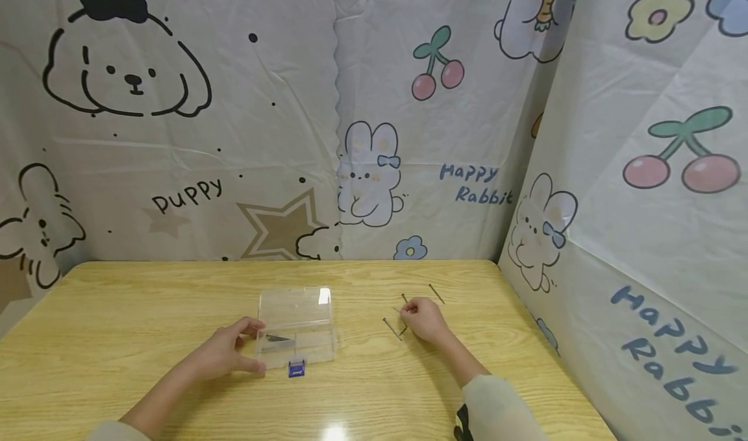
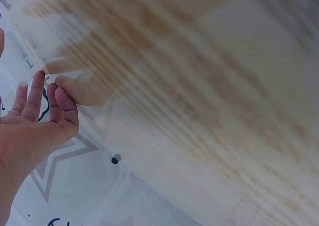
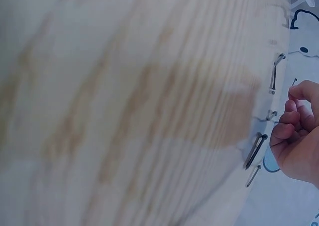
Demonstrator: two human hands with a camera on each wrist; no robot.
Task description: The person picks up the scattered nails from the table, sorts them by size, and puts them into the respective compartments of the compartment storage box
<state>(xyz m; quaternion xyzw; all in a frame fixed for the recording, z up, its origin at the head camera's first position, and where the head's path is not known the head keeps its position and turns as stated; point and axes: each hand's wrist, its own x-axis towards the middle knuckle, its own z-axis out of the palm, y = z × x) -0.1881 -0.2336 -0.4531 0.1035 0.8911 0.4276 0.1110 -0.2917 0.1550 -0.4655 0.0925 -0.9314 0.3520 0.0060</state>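
From the head view, we see the left hand (image 1: 224,352) bent round the left end of the clear box (image 1: 317,349), below the desk's (image 1: 146,311) far edge. The right hand (image 1: 429,321) pinches a nail (image 1: 397,310); loose nails (image 1: 392,328) lie towards the far right corner.

In the left wrist view, we cannot make out the box beside the parted fingers.

In the right wrist view, we see curled fingers; we'd expect the nail light, stiff and slippery, best pinched mid-shank.
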